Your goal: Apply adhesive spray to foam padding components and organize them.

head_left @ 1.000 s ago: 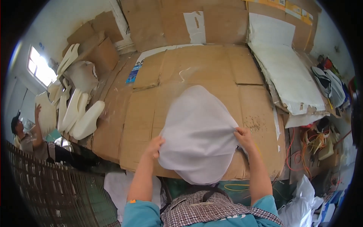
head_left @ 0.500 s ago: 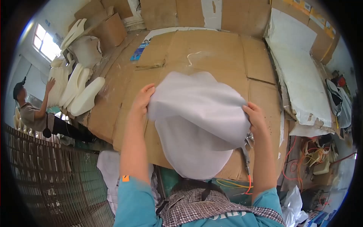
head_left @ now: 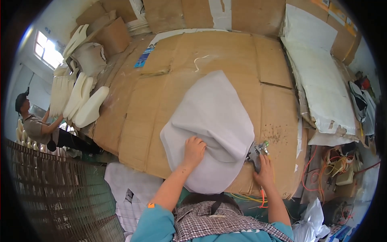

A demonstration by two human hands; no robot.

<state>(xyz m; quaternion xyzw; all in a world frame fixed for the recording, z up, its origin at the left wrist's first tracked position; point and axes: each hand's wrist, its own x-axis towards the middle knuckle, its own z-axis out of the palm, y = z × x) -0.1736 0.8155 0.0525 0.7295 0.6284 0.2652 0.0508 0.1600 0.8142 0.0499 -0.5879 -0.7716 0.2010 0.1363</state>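
Near edge of the worktop (head_left: 278, 115), right half: an orange hose (head_left: 263, 198) comes up toward the right hand (head_left: 264, 174). Right fingers part-curled against the spray gun (head_left: 254, 151); how firmly they close on it cannot be told. Key relation: the gun lies ahead and to the left of the right fingertips, touching them, handle toward the near edge, metal head toward the far edge. Right hand is the nearer; left hand (head_left: 195, 152) is well apart from the gun, across the cloth

Cloth (head_left: 215, 123): middle of the near edge, long axis running near to far, pointed end away, folds raised at its middle. Left hand lies on top, fingers bent over a fold; whether they pinch it is hidden. Most of the cloth spreads ahead and right of the left fingers; its right side comes just beside the gun

Farther: white strip (head_left: 196, 63) toward the far edge; cream foam pieces (head_left: 93, 107) at the left edge, a co-worker (head_left: 37, 126) beyond them
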